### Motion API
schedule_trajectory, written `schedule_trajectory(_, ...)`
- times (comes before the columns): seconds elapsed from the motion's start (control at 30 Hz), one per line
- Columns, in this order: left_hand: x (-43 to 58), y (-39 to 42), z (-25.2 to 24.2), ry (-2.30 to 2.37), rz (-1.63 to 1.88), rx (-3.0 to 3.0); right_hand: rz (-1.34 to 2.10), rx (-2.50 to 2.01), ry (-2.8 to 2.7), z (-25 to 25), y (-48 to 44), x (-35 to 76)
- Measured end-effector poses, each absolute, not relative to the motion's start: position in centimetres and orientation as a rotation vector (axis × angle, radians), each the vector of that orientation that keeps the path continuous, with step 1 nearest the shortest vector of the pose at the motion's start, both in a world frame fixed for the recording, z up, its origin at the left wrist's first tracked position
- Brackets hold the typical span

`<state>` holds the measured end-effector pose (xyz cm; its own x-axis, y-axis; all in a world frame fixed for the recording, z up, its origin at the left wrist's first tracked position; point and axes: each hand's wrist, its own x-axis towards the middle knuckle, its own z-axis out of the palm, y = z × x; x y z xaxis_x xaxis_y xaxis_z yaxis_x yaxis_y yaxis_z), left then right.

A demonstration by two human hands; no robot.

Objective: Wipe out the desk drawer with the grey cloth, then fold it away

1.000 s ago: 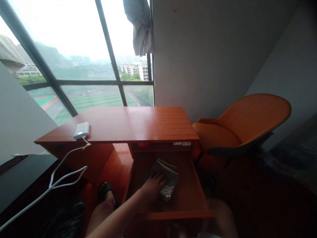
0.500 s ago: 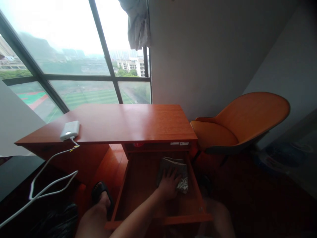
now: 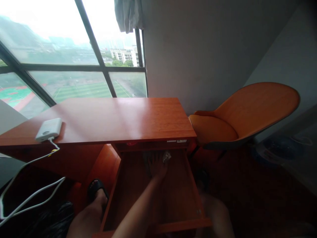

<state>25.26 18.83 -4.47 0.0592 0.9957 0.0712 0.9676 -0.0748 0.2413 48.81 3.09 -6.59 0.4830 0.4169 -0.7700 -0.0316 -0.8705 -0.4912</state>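
My left hand reaches far into the open wooden drawer beneath the red-brown desk top. Its fingers lie stretched out and flat on a folded grey patterned item, a booklet or cloth, at the drawer's back. Most of that item is hidden in shadow under the desk edge; only a pale corner shows. My forearm runs up from the bottom of the view across the drawer. My right hand is out of sight.
A white power bank with a white cable lies on the desk's left end. An orange shell chair stands to the right. My sandalled foot rests left of the drawer, my knee right. Large windows behind.
My hand has slid the patterned item from the middle of the drawer to its back, under the desk top. The view has shifted to the right and closer.
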Motion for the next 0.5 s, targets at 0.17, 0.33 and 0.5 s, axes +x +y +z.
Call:
schedule_trajectory(0.17,27.7,20.0,-4.8,2.092,0.452,2.047,1.374,-2.193,-0.379,-7.2,2.7,48.7)
schedule_trajectory(0.33,31.2,20.5,-5.0,1.936,0.493,2.090,1.267,-2.175,-0.444,-7.0,2.1,47.9)
schedule_trajectory(0.5,33.7,21.3,-4.6,1.687,0.399,2.228,1.313,-2.138,-0.473,-6.9,2.4,48.2)
